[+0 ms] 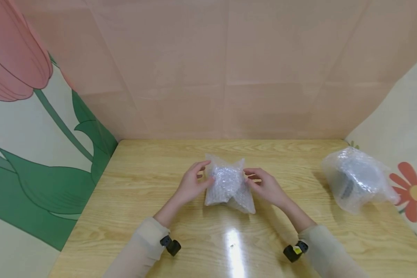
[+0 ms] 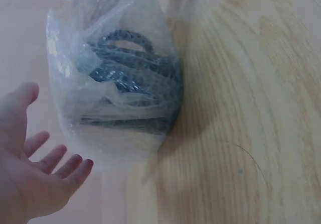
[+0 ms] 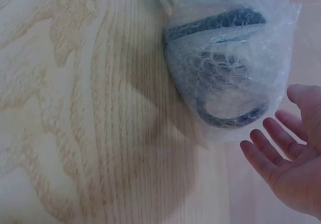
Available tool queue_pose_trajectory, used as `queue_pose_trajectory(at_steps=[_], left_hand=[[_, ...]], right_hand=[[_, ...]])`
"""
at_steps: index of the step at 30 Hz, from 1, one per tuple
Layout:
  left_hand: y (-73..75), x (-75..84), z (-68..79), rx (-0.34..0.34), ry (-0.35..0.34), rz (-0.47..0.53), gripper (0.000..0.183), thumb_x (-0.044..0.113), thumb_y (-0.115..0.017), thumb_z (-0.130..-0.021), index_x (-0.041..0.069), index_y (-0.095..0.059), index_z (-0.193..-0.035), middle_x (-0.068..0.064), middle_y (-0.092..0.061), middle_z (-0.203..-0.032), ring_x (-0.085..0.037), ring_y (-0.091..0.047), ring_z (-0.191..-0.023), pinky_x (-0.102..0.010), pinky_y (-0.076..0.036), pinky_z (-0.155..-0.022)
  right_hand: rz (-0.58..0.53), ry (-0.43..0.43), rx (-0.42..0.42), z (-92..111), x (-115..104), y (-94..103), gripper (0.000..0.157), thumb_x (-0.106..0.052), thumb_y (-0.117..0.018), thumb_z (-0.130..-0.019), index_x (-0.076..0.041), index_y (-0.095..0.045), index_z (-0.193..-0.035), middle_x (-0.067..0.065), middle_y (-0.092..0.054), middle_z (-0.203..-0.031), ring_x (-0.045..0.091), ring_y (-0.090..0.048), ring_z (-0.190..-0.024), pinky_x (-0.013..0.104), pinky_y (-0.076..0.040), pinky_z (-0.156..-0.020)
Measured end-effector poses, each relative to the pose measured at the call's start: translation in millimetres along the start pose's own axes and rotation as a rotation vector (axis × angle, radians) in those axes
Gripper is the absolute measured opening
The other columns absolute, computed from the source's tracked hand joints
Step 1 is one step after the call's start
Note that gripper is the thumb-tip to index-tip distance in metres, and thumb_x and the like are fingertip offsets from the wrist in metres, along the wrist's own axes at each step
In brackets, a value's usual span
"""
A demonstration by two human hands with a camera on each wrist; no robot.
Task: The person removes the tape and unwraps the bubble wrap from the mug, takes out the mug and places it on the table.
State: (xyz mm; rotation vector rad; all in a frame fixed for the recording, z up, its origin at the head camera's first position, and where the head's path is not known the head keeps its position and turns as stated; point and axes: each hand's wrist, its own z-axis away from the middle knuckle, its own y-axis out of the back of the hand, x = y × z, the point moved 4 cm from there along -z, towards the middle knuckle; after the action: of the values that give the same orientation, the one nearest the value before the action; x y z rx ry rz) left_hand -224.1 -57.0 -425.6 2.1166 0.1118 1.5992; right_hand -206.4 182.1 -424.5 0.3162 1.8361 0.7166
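Note:
A bubble-wrapped package [image 1: 226, 185] sits on the wooden table between both hands, its loose wrap corners sticking out. Through the clear wrap, the left wrist view shows a dark, banded object with a curved loop inside the package [image 2: 133, 86]. My left hand [image 1: 193, 183] is at the package's left side, fingers spread and relaxed, with the thumb near the wrap. On the opposite side, my right hand [image 1: 266, 186] holds its fingers loosely extended, tips close to the wrap. From the right wrist, the same package [image 3: 225, 73] stands beside the open fingers.
A second, larger bubble-wrapped bundle [image 1: 359, 179] with something dark inside lies at the table's right edge. The wood-grain table [image 1: 132, 216] meets a pink backdrop [image 1: 226, 77] behind. Flower-printed panels flank it. Each wrist wears a small black camera [image 1: 171, 245].

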Motion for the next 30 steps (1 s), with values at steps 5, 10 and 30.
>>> queue_pose_trajectory(at_steps=[5, 10, 30], left_hand=[[-3.6, 4.9, 0.3, 0.006, 0.039, 0.001, 0.06, 0.018, -0.071, -0.08, 0.007, -0.045, -0.134, -0.013, -0.046, -0.132, -0.035, -0.046, -0.118, -0.046, -0.046, -0.094], [-9.5, 3.9, 1.6, -0.006, 0.07, 0.025, 0.061, 0.014, -0.073, -0.078, 0.006, -0.046, -0.133, -0.015, -0.043, -0.134, -0.034, -0.051, -0.113, -0.037, -0.051, -0.088], [-12.4, 2.4, -2.3, -0.045, 0.097, -0.009, 0.059, 0.017, -0.072, -0.08, 0.01, -0.047, -0.133, -0.012, -0.044, -0.134, -0.032, -0.052, -0.109, -0.03, -0.053, -0.081]], right_hand=[[-0.037, 0.016, -0.016, 0, -22, 4.8, 0.033, -0.002, -0.058, -0.089, 0.01, -0.053, -0.119, 0.027, -0.056, -0.114, 0.041, -0.058, -0.101, 0.044, -0.053, -0.08], [-0.039, 0.014, -0.029, -4, -5, -2.4, 0.032, -0.007, -0.058, -0.09, 0.005, -0.055, -0.12, 0.022, -0.058, -0.114, 0.036, -0.059, -0.101, 0.038, -0.054, -0.081], [-0.042, -0.026, -0.025, -11, 7, -9.0, 0.025, -0.009, -0.059, -0.09, 0.0, -0.057, -0.113, 0.016, -0.061, -0.11, 0.033, -0.061, -0.099, 0.038, -0.054, -0.08]])
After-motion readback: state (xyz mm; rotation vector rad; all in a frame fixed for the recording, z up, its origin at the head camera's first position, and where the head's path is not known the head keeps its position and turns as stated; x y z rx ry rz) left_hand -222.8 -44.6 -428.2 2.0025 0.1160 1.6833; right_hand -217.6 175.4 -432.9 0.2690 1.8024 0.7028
